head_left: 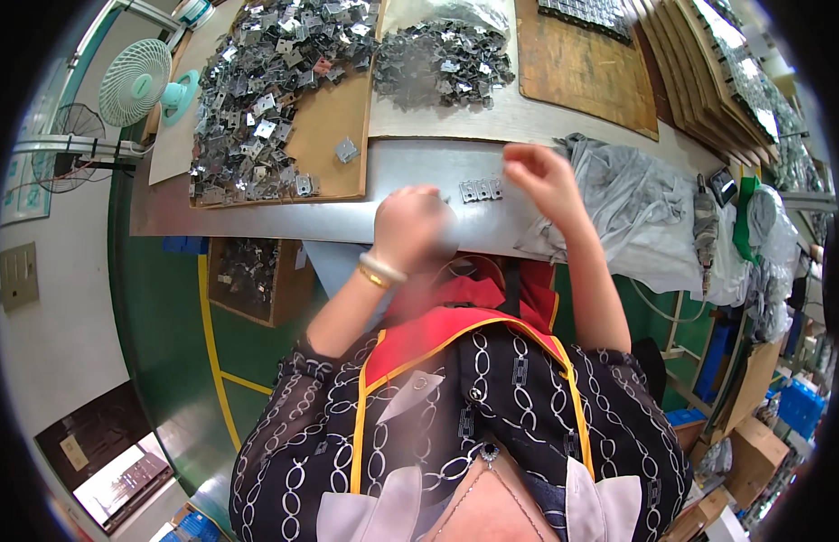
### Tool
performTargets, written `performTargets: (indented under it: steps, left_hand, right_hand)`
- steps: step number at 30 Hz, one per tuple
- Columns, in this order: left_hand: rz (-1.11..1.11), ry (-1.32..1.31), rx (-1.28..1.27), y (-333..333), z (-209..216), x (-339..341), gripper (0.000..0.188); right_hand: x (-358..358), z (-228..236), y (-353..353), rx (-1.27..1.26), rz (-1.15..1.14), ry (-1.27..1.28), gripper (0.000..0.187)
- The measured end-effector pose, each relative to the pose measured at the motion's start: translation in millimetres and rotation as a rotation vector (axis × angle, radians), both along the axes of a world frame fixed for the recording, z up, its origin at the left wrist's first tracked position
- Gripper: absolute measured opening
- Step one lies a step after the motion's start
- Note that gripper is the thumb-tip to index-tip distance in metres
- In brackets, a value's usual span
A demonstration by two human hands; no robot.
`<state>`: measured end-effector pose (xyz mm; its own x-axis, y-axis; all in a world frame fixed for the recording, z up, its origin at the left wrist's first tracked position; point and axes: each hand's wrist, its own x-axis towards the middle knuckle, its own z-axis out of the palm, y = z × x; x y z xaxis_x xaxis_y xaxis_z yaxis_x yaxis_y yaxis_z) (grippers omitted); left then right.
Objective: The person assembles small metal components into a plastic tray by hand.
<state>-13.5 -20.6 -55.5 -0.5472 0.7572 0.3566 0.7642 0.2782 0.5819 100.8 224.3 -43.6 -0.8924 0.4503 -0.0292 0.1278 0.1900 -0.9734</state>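
Note:
My left hand (pixel 408 226) is over the front edge of the metal table, with a pale bangle and a gold band on its wrist. Its fingers are curled, and a grey smear hides what they may hold. My right hand (pixel 544 181) hovers above the table with fingertips drawn together; anything between them is too small to make out. Between the two hands, a short row of small silver metal brackets (pixel 481 190) lies on the metal table (pixel 419 163). At the left, a brown board (pixel 333 149) bears a big heap of loose metal brackets (pixel 266 99).
Another heap of brackets (pixel 442 63) lies farther back, beside a worn wooden board (pixel 577 72). Grey cloth (pixel 627 194) covers the table's right side, near a powered screwdriver (pixel 705 221). A green fan (pixel 139 86) stands far left. Below the table is a box of parts (pixel 257 280).

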Motion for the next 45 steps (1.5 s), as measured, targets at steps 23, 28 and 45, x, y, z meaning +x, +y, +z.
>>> performTargets:
  steps: [23,28,45]
  left_hand:
    - [0.131,-0.729,0.223,27.4,-4.0,-28.7,0.029]
    - [-0.097,-1.348,0.511,29.9,25.6,-16.6,0.028]
    - [-0.193,-1.273,0.447,11.7,29.0,-5.9,0.012]
  right_hand:
    - [-72.4,-15.5,32.4,0.164,0.028,0.088,0.011]
    - [-26.4,15.8,-15.0,0.098,0.231,0.274,0.024]
    - [-2.0,44.4,-63.9,0.361,0.112,0.355,0.020]
